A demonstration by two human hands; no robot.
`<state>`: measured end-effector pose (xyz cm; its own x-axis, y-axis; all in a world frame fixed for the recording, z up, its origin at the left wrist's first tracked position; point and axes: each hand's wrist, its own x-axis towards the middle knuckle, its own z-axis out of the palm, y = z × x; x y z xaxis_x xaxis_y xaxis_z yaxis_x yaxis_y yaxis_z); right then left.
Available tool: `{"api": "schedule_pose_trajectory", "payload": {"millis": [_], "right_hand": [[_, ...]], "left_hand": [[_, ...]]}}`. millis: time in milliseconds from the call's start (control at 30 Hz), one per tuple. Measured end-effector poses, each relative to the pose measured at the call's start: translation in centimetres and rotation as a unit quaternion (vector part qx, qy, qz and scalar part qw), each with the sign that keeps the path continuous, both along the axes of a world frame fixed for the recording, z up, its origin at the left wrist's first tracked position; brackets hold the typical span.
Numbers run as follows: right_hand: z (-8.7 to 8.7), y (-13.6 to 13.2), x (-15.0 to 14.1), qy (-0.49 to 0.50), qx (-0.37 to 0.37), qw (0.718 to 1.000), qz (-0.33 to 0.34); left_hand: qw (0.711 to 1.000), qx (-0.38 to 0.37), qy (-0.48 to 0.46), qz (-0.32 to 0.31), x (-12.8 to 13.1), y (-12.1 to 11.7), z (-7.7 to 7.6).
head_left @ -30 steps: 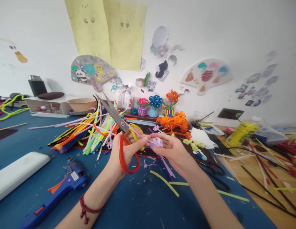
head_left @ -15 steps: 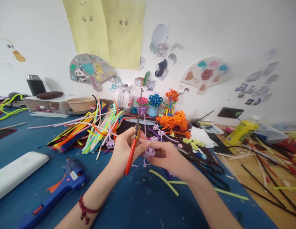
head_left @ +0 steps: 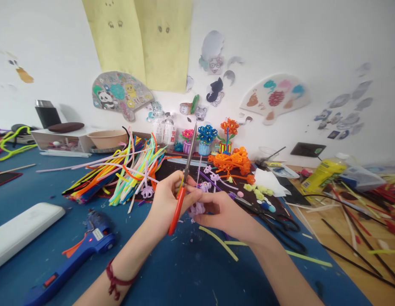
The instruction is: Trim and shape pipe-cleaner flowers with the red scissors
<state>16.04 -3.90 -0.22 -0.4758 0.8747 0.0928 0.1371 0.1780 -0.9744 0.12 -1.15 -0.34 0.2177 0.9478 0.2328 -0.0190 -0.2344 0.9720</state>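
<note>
My left hand [head_left: 167, 199] grips red-handled scissors [head_left: 184, 182], blades closed and pointing up and away. My right hand [head_left: 227, 212] pinches a small lilac pipe-cleaner piece [head_left: 197, 208] shaped like a flower, right beside the scissor handle. Both hands meet above the blue mat [head_left: 191, 272]. A thin lilac stem rises from the piece next to the blades. A red cord bracelet circles my left wrist.
A heap of coloured pipe cleaners [head_left: 127, 170] lies behind my hands. A blue glue gun [head_left: 79, 250] and a white case [head_left: 22, 231] sit at the left. Black scissors [head_left: 280, 229] lie to the right. Small flower pots [head_left: 205, 142], an orange pipe-cleaner pile [head_left: 231, 161] and a yellow bottle [head_left: 323, 174] stand farther back.
The scissors, open and angled left a second ago, have turned upright with blades closed. My hands have drawn slightly lower and closer together around the lilac piece.
</note>
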Motion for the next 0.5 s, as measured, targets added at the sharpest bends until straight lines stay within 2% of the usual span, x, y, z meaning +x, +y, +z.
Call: {"api": "schedule_pose_trajectory", "payload": {"millis": [200,300,400,500], "right_hand": [[-0.3,0.2,-0.1,0.01,-0.025,0.999,-0.046],[-0.6,0.3,0.1,0.073,-0.091,0.993,-0.009],[-0.8,0.5,0.5,0.168,-0.166,0.97,0.049],[-0.8,0.5,0.8,0.226,-0.199,0.95,0.078]], "left_hand": [[0.999,0.015,-0.002,0.032,0.1,0.0,0.1],[0.999,0.021,-0.018,0.03,0.1,-0.2,0.5],[0.998,0.007,-0.054,0.012,-0.1,-0.3,0.8],[0.996,0.004,-0.095,-0.003,-0.5,-0.1,0.9]]}}
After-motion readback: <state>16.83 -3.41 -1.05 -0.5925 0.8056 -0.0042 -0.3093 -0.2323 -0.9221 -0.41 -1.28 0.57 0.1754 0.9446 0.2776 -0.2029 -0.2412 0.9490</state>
